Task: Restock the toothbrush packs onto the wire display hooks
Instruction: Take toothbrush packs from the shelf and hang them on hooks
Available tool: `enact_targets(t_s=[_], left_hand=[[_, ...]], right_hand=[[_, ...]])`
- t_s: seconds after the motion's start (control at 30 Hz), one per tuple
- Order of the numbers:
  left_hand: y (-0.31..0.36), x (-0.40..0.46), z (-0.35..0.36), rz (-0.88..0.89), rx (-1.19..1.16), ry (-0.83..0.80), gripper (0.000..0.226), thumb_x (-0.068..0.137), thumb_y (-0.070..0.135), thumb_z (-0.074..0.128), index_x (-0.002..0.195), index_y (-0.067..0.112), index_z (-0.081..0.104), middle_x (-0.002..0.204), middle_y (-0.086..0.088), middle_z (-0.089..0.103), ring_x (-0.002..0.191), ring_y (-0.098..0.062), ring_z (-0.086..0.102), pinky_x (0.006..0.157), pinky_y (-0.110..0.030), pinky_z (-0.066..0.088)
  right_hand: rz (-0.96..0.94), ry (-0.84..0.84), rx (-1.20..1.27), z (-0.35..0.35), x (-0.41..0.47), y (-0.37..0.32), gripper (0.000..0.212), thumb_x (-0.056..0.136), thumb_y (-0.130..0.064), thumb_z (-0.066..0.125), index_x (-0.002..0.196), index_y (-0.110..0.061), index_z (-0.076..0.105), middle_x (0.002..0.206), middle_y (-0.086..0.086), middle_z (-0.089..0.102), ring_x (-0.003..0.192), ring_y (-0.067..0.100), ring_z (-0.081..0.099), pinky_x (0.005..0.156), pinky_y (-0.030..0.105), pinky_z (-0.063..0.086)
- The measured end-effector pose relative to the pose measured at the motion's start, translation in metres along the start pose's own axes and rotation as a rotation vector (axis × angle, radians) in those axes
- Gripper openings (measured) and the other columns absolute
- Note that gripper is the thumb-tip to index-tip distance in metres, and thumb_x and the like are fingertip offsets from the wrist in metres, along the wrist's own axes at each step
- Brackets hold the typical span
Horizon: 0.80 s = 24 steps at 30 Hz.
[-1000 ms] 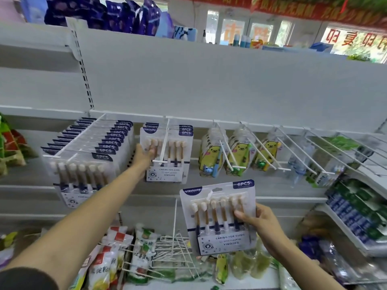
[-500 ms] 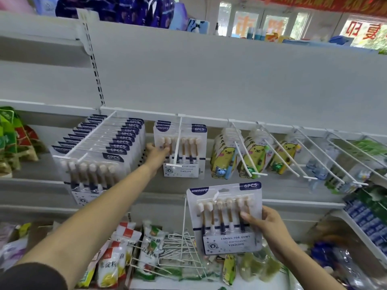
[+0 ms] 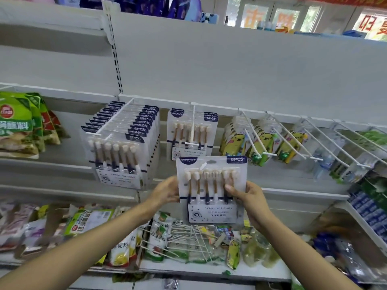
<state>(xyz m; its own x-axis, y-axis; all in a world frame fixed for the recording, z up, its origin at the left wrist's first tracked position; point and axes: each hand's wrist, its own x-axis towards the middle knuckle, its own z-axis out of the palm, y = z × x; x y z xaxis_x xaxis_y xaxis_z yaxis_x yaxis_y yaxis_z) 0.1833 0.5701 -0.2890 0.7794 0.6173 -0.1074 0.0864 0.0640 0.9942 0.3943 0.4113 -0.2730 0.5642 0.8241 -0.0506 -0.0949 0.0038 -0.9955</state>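
I hold a white toothbrush pack (image 3: 211,189) with a navy "6PCS" label upright in front of the shelf. My left hand (image 3: 166,190) grips its left edge and my right hand (image 3: 246,194) grips its right edge, thumb across the front. Just above it a white wire hook (image 3: 193,130) carries a few matching packs (image 3: 191,135). To the left, a second hook (image 3: 113,120) is filled with several of the same packs (image 3: 120,143).
Yellow bear-print toothbrush packs (image 3: 261,143) hang on wire hooks to the right, with more long hooks (image 3: 339,141) beyond. Green snack bags (image 3: 18,124) sit at far left. Below lie loose white wire hooks (image 3: 188,237) among assorted packets on the lower shelf.
My left hand has left the hanging packs on the middle hook and come down to grip the left edge of the held pack. The pack has risen closer to that hook.
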Motion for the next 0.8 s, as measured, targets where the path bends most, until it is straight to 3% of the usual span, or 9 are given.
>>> enact_targets(t_s=[0.03, 0.1, 0.17, 0.27, 0.53, 0.7, 0.8], left_hand=[[-0.003, -0.010, -0.004, 0.005, 0.080, -0.036, 0.056, 0.073, 0.061, 0.076, 0.120, 0.037, 0.057, 0.115, 0.015, 0.072, 0.104, -0.006, 0.069, 0.087, -0.025, 0.055], [-0.010, -0.023, -0.011, 0.041, 0.205, -0.083, 0.059, 0.074, 0.030, 0.085, 0.125, 0.032, 0.055, 0.117, 0.014, 0.071, 0.106, -0.015, 0.069, 0.090, -0.027, 0.052], [-0.011, -0.031, -0.018, 0.083, 0.209, -0.030, 0.053, 0.080, 0.011, 0.081, 0.125, 0.026, 0.056, 0.113, 0.007, 0.073, 0.102, -0.018, 0.070, 0.088, -0.027, 0.053], [-0.006, -0.034, -0.030, 0.160, 0.199, 0.110, 0.046, 0.083, -0.002, 0.073, 0.123, 0.014, 0.058, 0.104, 0.003, 0.075, 0.097, -0.006, 0.070, 0.081, -0.016, 0.052], [-0.006, -0.028, -0.040, 0.232, 0.175, 0.168, 0.042, 0.087, -0.002, 0.068, 0.126, 0.008, 0.056, 0.112, -0.006, 0.073, 0.105, -0.012, 0.068, 0.088, -0.019, 0.052], [-0.018, -0.010, -0.041, 0.166, 0.152, 0.215, 0.039, 0.085, 0.030, 0.074, 0.121, 0.028, 0.058, 0.121, 0.001, 0.070, 0.117, -0.018, 0.063, 0.104, -0.039, 0.047], [-0.030, 0.005, -0.037, 0.087, 0.117, 0.345, 0.037, 0.089, 0.039, 0.067, 0.122, 0.024, 0.060, 0.126, 0.001, 0.066, 0.123, -0.020, 0.057, 0.109, -0.048, 0.042]], right_hand=[[-0.008, -0.005, -0.002, 0.006, 0.000, -0.001, 0.020, 0.087, -0.006, 0.072, 0.106, -0.002, 0.071, 0.098, 0.012, 0.078, 0.089, 0.024, 0.075, 0.070, 0.026, 0.058], [-0.029, -0.035, 0.001, 0.018, 0.000, -0.003, 0.023, 0.086, -0.008, 0.072, 0.109, -0.003, 0.070, 0.102, 0.012, 0.077, 0.094, 0.025, 0.075, 0.075, 0.028, 0.059], [-0.046, -0.057, 0.004, 0.032, -0.001, -0.006, 0.026, 0.085, -0.011, 0.073, 0.110, -0.004, 0.070, 0.104, 0.012, 0.077, 0.097, 0.025, 0.074, 0.079, 0.029, 0.059], [-0.064, -0.066, 0.025, 0.052, -0.003, -0.010, 0.026, 0.087, -0.010, 0.072, 0.112, -0.004, 0.070, 0.104, 0.011, 0.077, 0.097, 0.024, 0.074, 0.080, 0.029, 0.059], [-0.049, 0.010, 0.079, 0.071, 0.004, -0.014, 0.015, 0.090, -0.006, 0.069, 0.105, -0.008, 0.070, 0.097, 0.008, 0.078, 0.085, 0.018, 0.075, 0.064, 0.022, 0.057], [-0.033, 0.043, 0.088, 0.069, 0.022, -0.011, 0.016, 0.090, -0.005, 0.069, 0.106, -0.006, 0.071, 0.097, 0.009, 0.078, 0.088, 0.022, 0.075, 0.066, 0.026, 0.058], [-0.013, 0.050, 0.071, 0.073, 0.039, -0.008, 0.015, 0.090, -0.006, 0.070, 0.105, -0.005, 0.071, 0.094, 0.008, 0.079, 0.086, 0.020, 0.076, 0.065, 0.026, 0.058]])
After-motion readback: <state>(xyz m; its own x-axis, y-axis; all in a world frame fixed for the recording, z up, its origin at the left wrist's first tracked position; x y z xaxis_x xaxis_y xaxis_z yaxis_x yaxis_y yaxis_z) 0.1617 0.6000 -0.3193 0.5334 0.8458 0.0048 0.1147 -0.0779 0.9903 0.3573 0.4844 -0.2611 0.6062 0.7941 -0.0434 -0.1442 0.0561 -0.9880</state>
